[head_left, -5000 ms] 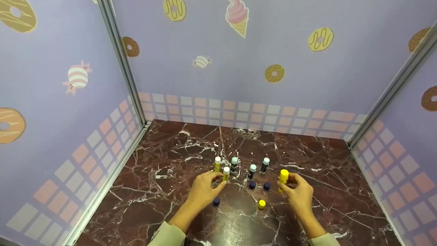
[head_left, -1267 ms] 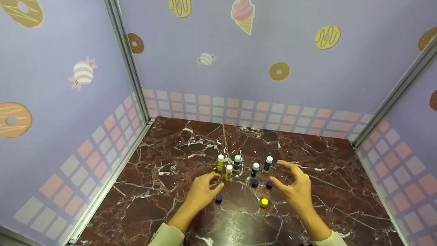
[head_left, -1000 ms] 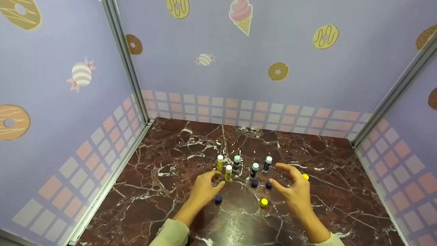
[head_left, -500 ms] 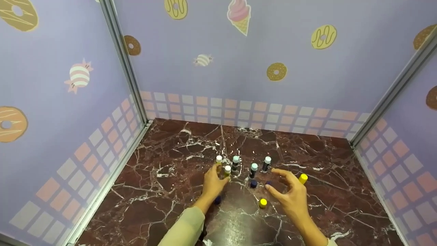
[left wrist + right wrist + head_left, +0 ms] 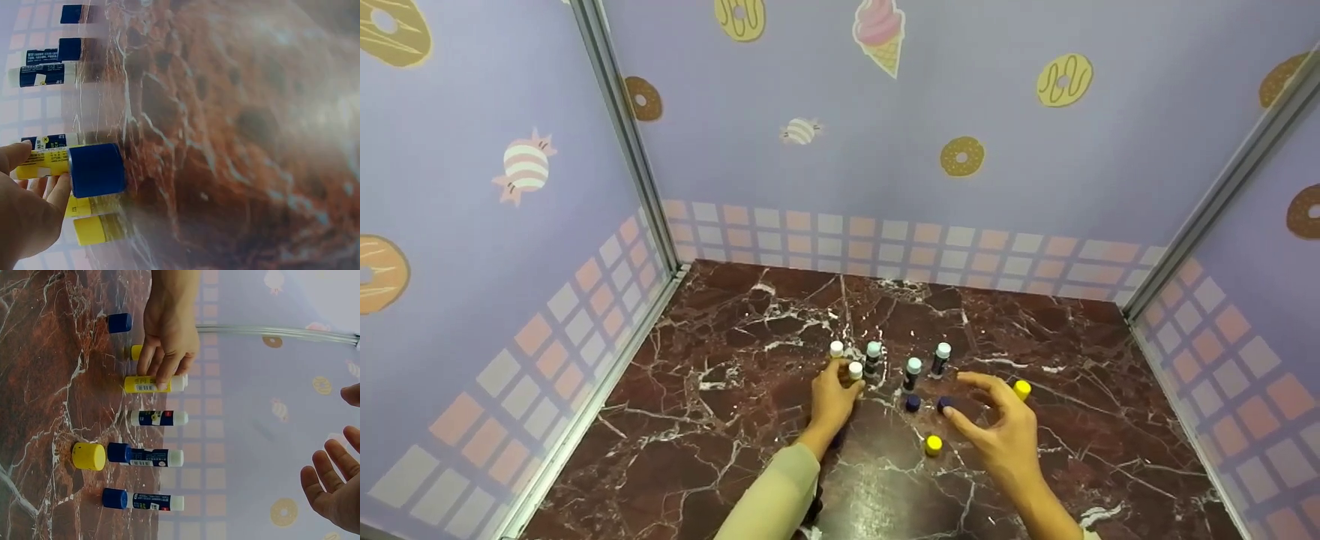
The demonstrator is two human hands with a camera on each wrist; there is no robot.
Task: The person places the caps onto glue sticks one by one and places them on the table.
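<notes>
Holding nothing, my right hand (image 5: pixel 1003 435) hangs loose near a blue cap (image 5: pixel 943 403); farther off, my left hand (image 5: pixel 832 399) pinches a yellow glue stick (image 5: pixel 140 385) upright on the surface (image 5: pixel 765 465), probably light, stiff, slightly slippery, best gripped mid-barrel.

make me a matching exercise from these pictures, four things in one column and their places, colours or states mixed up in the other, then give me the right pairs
Column one
1. Left hand
2. Right hand
3. Dark blue glue sticks
4. Tabletop

Column two
a. Reddish brown with white veins
b. Fingers apart, holding nothing
c. Three of them, standing upright
d. Gripping a yellow glue stick

Right pairs: 1-d, 2-b, 3-c, 4-a
</notes>
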